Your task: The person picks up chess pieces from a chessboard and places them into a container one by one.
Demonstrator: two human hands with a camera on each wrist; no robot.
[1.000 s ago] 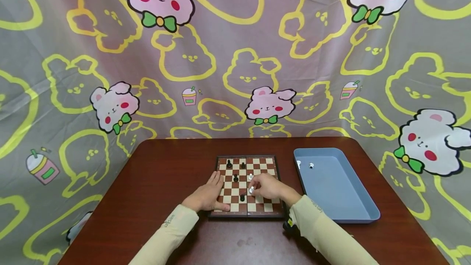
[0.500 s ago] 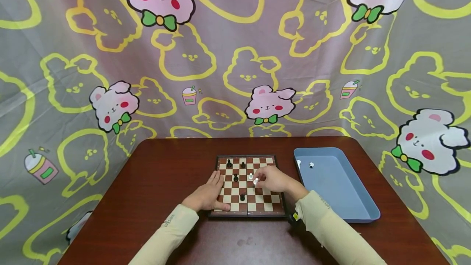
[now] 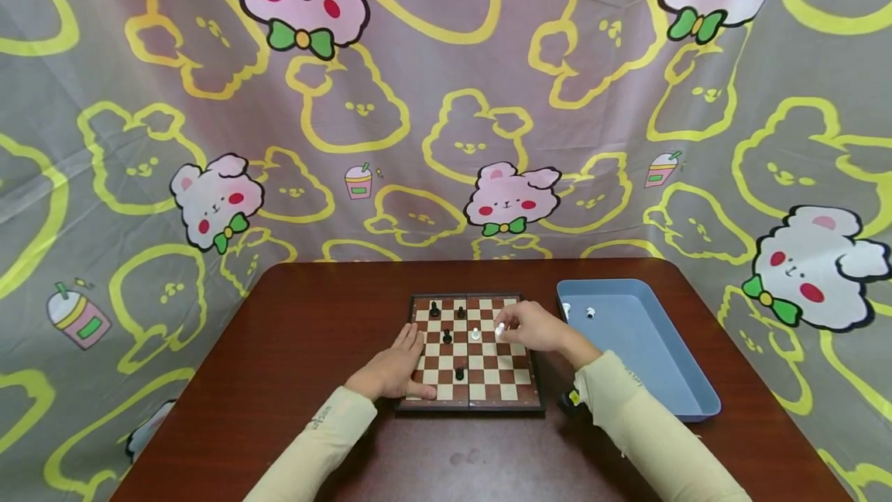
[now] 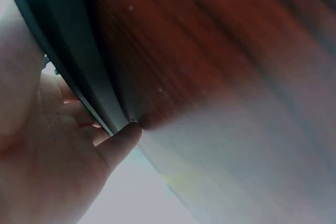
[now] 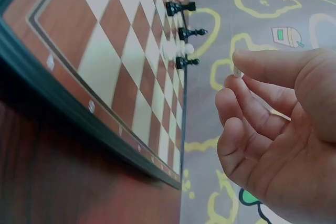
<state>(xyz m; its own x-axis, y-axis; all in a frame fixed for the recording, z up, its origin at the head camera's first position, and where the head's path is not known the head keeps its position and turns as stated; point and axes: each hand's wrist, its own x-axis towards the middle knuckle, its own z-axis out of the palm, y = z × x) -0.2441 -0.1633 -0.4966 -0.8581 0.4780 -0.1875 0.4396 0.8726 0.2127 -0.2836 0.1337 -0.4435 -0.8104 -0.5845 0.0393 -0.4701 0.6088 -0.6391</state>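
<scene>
A brown and cream chessboard (image 3: 503, 379) lies on the table. My right hand (image 3: 533, 325) pinches a white chess piece (image 3: 499, 330) between thumb and finger over the board's right half. In the right wrist view only a sliver of that white piece (image 5: 238, 72) shows at the fingertips. Another white chess piece (image 3: 475, 334) stands near the board's middle, with several black chess pieces, one of them a black piece (image 3: 447, 337), on the left half. My left hand (image 3: 393, 369) rests along the board's left edge, fingers stretched out. Its thumb touches the dark board rim (image 4: 100, 77).
To the right of the board stands a blue-grey tray (image 3: 686, 370), holding a white piece (image 3: 590, 314) and another white piece (image 3: 566, 309) near its left wall. A patterned curtain (image 3: 432, 130) hangs behind the table (image 3: 293, 347).
My right hand has lifted the white piece from beside the lower black piece and carried it away and to the right, past the standing white piece. The left hand has stayed put.
</scene>
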